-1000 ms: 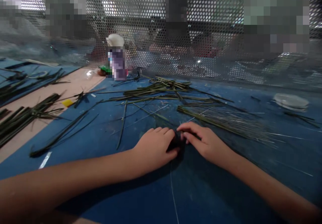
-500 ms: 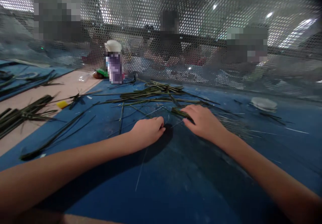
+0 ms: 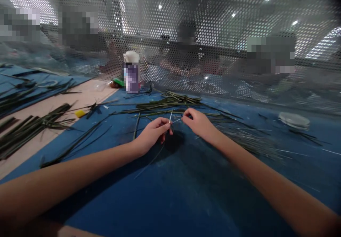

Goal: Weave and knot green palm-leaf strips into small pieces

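Note:
My left hand (image 3: 157, 132) is closed in a pinch around a thin shiny wire (image 3: 171, 116). One bright end sticks up above the thumb, and a long fine strand (image 3: 150, 163) trails below the hand towards me. My right hand (image 3: 196, 120), just to the right and slightly higher, has thumb and forefinger pinched at the tip of a thin strand (image 3: 176, 120) that runs across from the left fingers. Both hands are a little above the blue table surface (image 3: 170, 201). Behind them lie long dark green stalks (image 3: 170, 102).
Many loose thin wires (image 3: 247, 143) lie right of my right hand. Further right is a stack of white discs (image 3: 294, 119). A white-topped container (image 3: 131, 73) stands before the perforated screen (image 3: 226, 59). More green stalks (image 3: 34, 128) and a yellow piece (image 3: 79, 113) lie left.
My right hand has left the short stalk bundle and closed into a pinch on the thin strand. My left hand has turned, showing the wire upright in its fingers. The view has shifted slightly.

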The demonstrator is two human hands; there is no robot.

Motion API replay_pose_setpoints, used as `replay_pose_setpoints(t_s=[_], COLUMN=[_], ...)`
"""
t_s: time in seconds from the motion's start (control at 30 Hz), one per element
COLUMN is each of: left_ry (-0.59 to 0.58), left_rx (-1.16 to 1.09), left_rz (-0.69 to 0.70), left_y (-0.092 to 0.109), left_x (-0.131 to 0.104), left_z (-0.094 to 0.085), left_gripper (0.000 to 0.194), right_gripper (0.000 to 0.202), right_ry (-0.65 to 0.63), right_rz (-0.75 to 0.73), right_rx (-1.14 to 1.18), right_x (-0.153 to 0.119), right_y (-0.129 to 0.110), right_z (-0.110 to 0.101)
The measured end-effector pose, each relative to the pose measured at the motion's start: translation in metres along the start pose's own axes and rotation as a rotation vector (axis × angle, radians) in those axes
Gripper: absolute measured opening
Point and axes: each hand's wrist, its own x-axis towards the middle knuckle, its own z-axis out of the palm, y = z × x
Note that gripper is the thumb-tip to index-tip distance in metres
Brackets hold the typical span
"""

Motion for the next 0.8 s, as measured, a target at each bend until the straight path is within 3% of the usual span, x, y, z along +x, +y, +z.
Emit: replay_pose_setpoints(t_s=[0.2,0.33,0.47,0.57,0.8], left_ry=[-0.124,-0.072,-0.046,-0.062,-0.045], left_rx=[0.025,0.069,0.075,0.073,0.011], left_rz=[0.051,0.057,0.05,0.064,0.075], left_y=[0.001,0.001,0.002,0.002,-0.004], left_x=[-0.008,-0.007,-0.006,-0.007,-0.004], left_z=[0.005,0.005,0.003,0.003,0.004], left_gripper=[0.023,0.021,0.02,0.019,0.022], right_gripper=[0.014,0.023,0.025,0.023,0.011], right_ry=[-0.246,-0.284,-0.318,-0.273,-0.256], right_rz=[0.152,0.19,0.212,0.213,0.065], right_rx=[0.508,0.687,0.736,0.715,0.602], right_x=[-0.04,-0.042,-0.04,-0.041,-0.043], right_y=[-0.019,-0.019,-0.015,-0.015,-0.018], right_z=[0.002,0.012,0.015,0.013,0.011])
